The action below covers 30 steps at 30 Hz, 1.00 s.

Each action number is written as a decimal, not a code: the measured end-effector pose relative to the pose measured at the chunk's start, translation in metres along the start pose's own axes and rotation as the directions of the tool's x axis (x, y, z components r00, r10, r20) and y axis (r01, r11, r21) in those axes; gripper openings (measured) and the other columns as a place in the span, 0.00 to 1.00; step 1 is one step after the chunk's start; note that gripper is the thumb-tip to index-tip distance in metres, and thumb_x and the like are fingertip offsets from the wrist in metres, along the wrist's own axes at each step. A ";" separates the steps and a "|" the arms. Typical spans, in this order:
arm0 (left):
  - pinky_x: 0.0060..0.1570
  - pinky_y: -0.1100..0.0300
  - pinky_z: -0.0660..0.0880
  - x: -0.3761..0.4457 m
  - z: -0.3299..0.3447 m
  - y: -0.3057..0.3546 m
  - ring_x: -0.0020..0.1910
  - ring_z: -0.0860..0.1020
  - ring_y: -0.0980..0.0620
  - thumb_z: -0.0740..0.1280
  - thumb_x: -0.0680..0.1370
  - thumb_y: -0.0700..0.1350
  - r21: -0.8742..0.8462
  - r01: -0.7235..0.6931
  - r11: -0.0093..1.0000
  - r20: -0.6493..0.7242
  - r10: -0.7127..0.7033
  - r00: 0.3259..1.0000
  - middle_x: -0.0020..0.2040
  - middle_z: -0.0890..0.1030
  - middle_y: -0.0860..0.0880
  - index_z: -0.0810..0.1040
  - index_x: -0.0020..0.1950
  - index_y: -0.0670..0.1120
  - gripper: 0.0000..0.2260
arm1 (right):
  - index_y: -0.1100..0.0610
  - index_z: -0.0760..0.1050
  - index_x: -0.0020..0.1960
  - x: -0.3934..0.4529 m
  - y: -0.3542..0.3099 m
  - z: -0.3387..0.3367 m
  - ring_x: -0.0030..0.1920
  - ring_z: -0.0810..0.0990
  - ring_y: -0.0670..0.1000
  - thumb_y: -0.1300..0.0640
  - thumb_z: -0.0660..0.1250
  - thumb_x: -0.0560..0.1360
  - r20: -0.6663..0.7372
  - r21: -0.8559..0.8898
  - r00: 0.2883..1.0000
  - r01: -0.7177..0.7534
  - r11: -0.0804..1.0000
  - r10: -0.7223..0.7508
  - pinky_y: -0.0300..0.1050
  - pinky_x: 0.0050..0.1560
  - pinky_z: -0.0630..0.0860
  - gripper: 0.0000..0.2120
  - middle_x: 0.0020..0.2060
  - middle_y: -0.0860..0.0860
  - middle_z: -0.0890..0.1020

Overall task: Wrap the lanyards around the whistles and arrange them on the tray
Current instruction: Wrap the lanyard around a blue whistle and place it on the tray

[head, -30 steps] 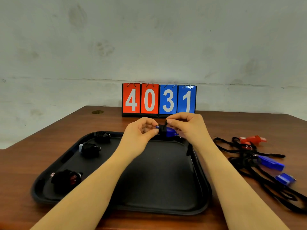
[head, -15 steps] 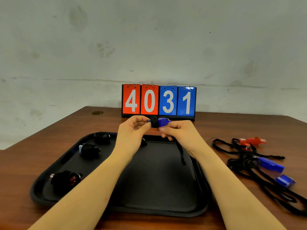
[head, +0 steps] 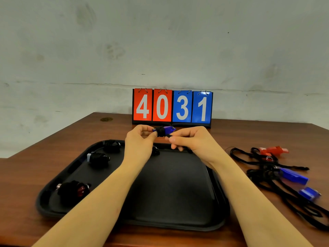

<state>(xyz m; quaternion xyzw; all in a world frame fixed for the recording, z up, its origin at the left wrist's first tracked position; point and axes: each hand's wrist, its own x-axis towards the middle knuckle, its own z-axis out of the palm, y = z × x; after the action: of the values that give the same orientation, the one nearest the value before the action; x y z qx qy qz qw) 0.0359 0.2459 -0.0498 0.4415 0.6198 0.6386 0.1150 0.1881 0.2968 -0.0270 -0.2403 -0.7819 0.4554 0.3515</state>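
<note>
Just above the middle of the frame, both hands hold a blue whistle (head: 167,129) in the air over the far edge of the black tray (head: 178,193). The left hand (head: 139,141) pinches its left end with curled fingers, where black lanyard (head: 160,131) is wound thick round the body. The right hand (head: 191,141) has its fingers curled, pinching the loose tail of cord just under the whistle's right end.

On the tray's left side lie three wrapped whistles: one at the upper left corner (head: 112,145), one just below it (head: 98,157), and a red one (head: 73,190) near the lower left. Another small dark bundle (head: 155,151) sits behind the left wrist.

At the right of the frame, on the wooden table (head: 26,175), a red whistle (head: 273,151) and two blue whistles (head: 293,176) (head: 309,193) lie in a tangle of black cords. A scoreboard (head: 172,106) reading 4031 stands behind the hands.
</note>
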 end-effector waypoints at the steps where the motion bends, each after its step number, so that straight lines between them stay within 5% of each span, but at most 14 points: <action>1: 0.39 0.71 0.69 0.000 0.000 -0.001 0.42 0.76 0.60 0.67 0.75 0.39 0.013 -0.002 1.000 -0.002 0.002 1.000 0.43 0.78 0.53 0.76 0.50 0.46 0.05 | 0.56 0.82 0.45 0.000 -0.001 0.000 0.34 0.77 0.44 0.59 0.68 0.73 -0.010 0.007 1.000 0.016 1.000 -0.016 0.38 0.47 0.76 0.05 0.34 0.50 0.83; 4: 0.39 0.72 0.69 0.001 0.001 -0.001 0.41 0.76 0.59 0.67 0.75 0.39 0.073 -0.037 0.997 0.013 0.036 0.999 0.42 0.78 0.53 0.76 0.49 0.46 0.04 | 0.53 0.80 0.45 0.001 0.000 0.002 0.41 0.79 0.43 0.59 0.67 0.74 -0.117 -0.152 0.988 0.083 0.985 -0.101 0.37 0.48 0.75 0.04 0.37 0.47 0.82; 7: 0.38 0.71 0.69 -0.001 0.002 -0.001 0.40 0.76 0.59 0.67 0.75 0.39 0.132 -0.084 0.988 0.043 0.079 0.996 0.41 0.77 0.53 0.76 0.48 0.45 0.04 | 0.52 0.78 0.49 0.004 0.006 0.006 0.48 0.76 0.44 0.57 0.65 0.76 -0.130 -0.567 0.942 0.184 0.803 -0.308 0.38 0.51 0.73 0.05 0.44 0.45 0.78; 10: 0.40 0.71 0.70 -0.001 0.003 -0.002 0.42 0.76 0.58 0.67 0.75 0.39 0.147 -0.117 0.982 0.089 0.105 0.990 0.41 0.78 0.54 0.76 0.48 0.47 0.04 | 0.56 0.77 0.53 0.006 0.011 0.006 0.50 0.75 0.46 0.57 0.62 0.77 -0.130 -0.669 0.911 0.212 0.713 -0.392 0.41 0.53 0.75 0.08 0.48 0.48 0.78; 16: 0.40 0.72 0.70 -0.006 0.002 0.004 0.41 0.76 0.60 0.67 0.75 0.40 0.127 -0.167 0.978 0.169 0.145 0.975 0.42 0.78 0.56 0.76 0.50 0.47 0.06 | 0.56 0.78 0.50 0.006 0.010 0.004 0.44 0.74 0.38 0.59 0.64 0.76 -0.312 -0.463 0.901 0.131 0.877 -0.300 0.27 0.48 0.70 0.05 0.41 0.43 0.77; 23: 0.40 0.73 0.73 -0.008 0.001 0.007 0.40 0.76 0.59 0.68 0.74 0.39 0.091 -0.159 0.983 0.211 0.137 0.968 0.41 0.78 0.55 0.77 0.49 0.47 0.06 | 0.51 0.78 0.41 0.006 0.007 -0.003 0.46 0.79 0.46 0.63 0.69 0.72 -0.353 -0.018 0.934 0.055 0.998 -0.058 0.33 0.36 0.77 0.07 0.39 0.46 0.80; 30: 0.46 0.68 0.74 -0.008 0.000 0.009 0.42 0.78 0.59 0.68 0.74 0.38 -0.010 -0.109 0.994 0.248 0.108 0.963 0.42 0.79 0.55 0.77 0.48 0.48 0.06 | 0.51 0.80 0.41 0.005 0.005 -0.009 0.48 0.79 0.48 0.63 0.69 0.72 -0.339 0.199 0.938 -0.001 0.980 0.070 0.46 0.47 0.80 0.07 0.41 0.48 0.82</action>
<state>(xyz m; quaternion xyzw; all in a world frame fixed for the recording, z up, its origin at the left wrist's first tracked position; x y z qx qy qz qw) 0.0441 0.2391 -0.0455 0.5515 0.5765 0.5825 0.1555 0.1918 0.3075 -0.0271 -0.2947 -0.6552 0.4873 0.4963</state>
